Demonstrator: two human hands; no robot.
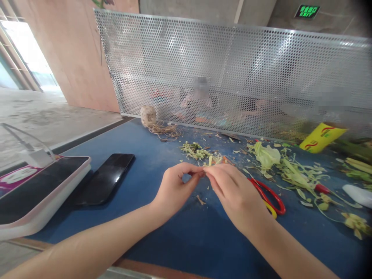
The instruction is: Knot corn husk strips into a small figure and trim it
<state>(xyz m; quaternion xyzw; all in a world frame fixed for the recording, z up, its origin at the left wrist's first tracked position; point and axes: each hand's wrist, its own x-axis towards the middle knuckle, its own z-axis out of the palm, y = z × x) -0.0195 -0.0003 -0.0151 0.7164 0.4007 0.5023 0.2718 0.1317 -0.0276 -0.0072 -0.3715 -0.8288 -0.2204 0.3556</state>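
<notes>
My left hand point(177, 185) and my right hand point(232, 192) meet above the blue table point(174, 240). Both are pinched closed, fingertips touching, on something small that I cannot make out. Just beyond the fingertips lies a small heap of green and pale leaf scraps point(197, 152). Red-handled scissors point(269, 195) lie on the table right beside my right hand, partly hidden by it.
A black phone point(106, 179) and a pink-edged tablet point(37, 192) lie at the left. A twine ball point(148, 115) with loose string sits by the perforated metal screen point(232, 73). Leaf strips point(290, 172), a yellow packet point(321, 137) and a white object point(359, 195) are at the right. People sit behind the screen.
</notes>
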